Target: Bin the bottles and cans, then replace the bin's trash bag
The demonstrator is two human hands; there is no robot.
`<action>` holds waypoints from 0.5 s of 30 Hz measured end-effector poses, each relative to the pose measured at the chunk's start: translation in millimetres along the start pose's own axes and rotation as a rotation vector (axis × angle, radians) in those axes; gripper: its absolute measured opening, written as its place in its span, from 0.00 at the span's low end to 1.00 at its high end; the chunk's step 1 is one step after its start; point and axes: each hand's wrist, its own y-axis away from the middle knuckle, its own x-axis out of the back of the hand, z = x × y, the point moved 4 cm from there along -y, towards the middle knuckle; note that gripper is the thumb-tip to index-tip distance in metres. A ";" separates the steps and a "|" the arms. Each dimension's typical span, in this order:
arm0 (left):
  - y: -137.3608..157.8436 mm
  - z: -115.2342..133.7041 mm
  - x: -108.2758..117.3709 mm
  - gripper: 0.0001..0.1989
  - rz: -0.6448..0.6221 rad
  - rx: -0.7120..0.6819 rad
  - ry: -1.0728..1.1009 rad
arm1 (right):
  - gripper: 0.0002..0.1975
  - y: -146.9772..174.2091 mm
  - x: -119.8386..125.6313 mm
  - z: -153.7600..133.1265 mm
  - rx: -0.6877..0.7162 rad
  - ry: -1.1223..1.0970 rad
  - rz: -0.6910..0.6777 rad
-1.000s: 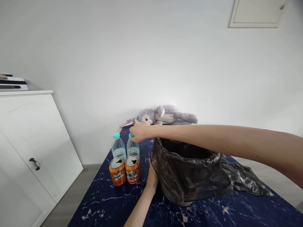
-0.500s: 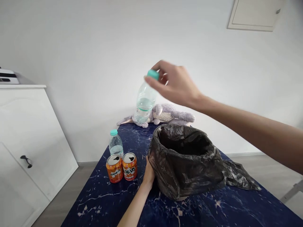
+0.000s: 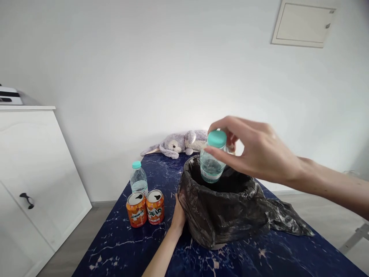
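My right hand point(image 3: 250, 146) grips a clear plastic bottle point(image 3: 211, 163) near its turquoise cap, thumb on one side and fingers on the other. The bottle holds some clear liquid, and its lower end is at the mouth of a bin point(image 3: 227, 215) covered with a black plastic bag. Against the bin's left side rests my left hand point(image 3: 179, 213), holding it, with the fingertips partly hidden. Left of that hand stand two opened orange soda cans point(image 3: 137, 209), side by side. Just behind them is another capped water bottle point(image 3: 138, 179), upright.
A lilac plush toy point(image 3: 175, 146) lies at the far end of the dark blue marbled table point(image 3: 121, 250), near the wall. The loose end of the bag point(image 3: 291, 219) trails to the right. A white cabinet point(image 3: 37, 161) stands at the left.
My right hand has brought the bottle down and to the right, from above the plush toy to the bin's mouth. My left hand stays against the bin.
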 end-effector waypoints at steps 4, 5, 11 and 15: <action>1.2 6.5 -2.7 0.41 -0.002 0.003 -0.028 | 0.19 15.0 -33.7 7.2 0.044 0.032 -0.306; 1.6 8.3 -3.4 0.41 -0.003 0.001 -0.033 | 0.19 18.4 -41.9 8.5 0.057 0.036 -0.390; 4.4 16.9 -7.2 0.37 -0.018 -0.034 -0.058 | 0.13 26.9 -69.4 12.8 0.056 0.038 -0.611; 4.8 17.7 -8.0 0.36 -0.025 -0.043 -0.062 | 0.07 28.1 -73.7 6.0 0.131 0.074 -0.728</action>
